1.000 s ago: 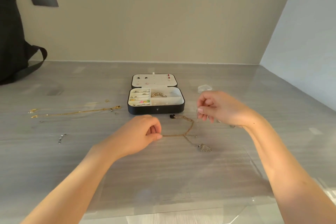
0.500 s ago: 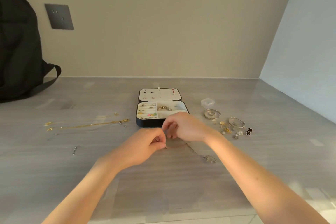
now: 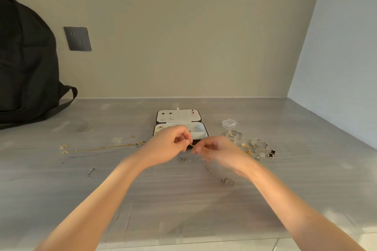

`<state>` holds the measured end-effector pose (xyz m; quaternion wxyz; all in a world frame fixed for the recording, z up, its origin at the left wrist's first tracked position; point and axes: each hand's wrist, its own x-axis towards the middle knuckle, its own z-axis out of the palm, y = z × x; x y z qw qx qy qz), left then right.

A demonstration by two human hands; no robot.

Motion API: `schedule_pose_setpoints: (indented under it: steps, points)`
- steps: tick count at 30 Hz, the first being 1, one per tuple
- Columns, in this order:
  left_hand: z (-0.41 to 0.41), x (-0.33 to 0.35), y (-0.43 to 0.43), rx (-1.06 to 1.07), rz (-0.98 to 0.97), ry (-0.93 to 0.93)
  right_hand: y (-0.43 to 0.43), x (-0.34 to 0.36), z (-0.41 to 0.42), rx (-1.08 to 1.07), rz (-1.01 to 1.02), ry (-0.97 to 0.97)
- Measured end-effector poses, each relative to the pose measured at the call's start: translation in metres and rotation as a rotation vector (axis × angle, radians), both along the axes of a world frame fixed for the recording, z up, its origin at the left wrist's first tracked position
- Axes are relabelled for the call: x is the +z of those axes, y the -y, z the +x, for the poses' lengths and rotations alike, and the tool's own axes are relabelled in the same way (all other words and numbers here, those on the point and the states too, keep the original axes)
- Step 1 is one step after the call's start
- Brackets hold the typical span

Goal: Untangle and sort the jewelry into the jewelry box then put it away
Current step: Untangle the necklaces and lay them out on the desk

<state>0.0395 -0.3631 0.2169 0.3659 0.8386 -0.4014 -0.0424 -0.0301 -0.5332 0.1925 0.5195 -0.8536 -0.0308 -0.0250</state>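
Two hands meet in front of the open box (image 3: 201,127), and the whole job at this moment sits in the gap between them. The left hand (image 3: 168,145) has its fingers curled, thumb and forefinger pinching a small gold end (image 3: 190,145) of the chain (image 3: 210,171). The right hand (image 3: 217,151) faces it with fingertips closed on the same spot, so both appear to grip the chain at one point, probably a knot or clasp; it is too small to tell which. From that pinch the chain drops under the right hand and runs diagonally toward the person and to the right across the table (image 3: 183,199), ending in a pendant (image 3: 228,182) that lies flat, well apart from the box. So its long axis points away from the box, and the right hand is the nearer one to the trailing length. The box lies just behind the hands, partly hidden by the left one. My guess is that the untangling step is under way. Once the chain is free, the pendant end must be gathered in before the lift back into a compartment, or it may drag and catch on the small silver bit (image 3: 181,159) lying close under the hands.
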Motion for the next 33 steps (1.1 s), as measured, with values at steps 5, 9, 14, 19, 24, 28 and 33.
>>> schedule_pose_setpoints:
  steps: [5,9,14,19,24,28,33]
  points:
    - [0.007,0.011,0.000,0.066,0.114,0.108,0.032,0.021,-0.008,-0.149,-0.076,0.038]
    - [0.008,0.013,-0.007,0.061,0.171,0.111,0.047,0.038,-0.018,-0.165,-0.096,0.073]
    - [0.006,0.019,-0.025,0.078,0.074,-0.013,0.053,0.053,-0.024,-0.181,-0.129,0.123]
    - [0.001,0.019,-0.039,0.062,-0.241,-0.380,0.049,0.052,-0.023,-0.152,-0.079,0.091]
    - [-0.005,0.025,-0.048,-0.003,-0.527,-0.564,0.023,0.054,-0.023,-0.055,-0.150,0.032]
    - [-0.011,0.042,-0.051,-0.017,-0.540,-0.486,-0.008,0.050,-0.018,0.053,-0.139,-0.002]
    - [-0.017,0.055,-0.059,0.022,-0.365,-0.327,-0.045,0.049,-0.013,0.085,-0.116,0.068]
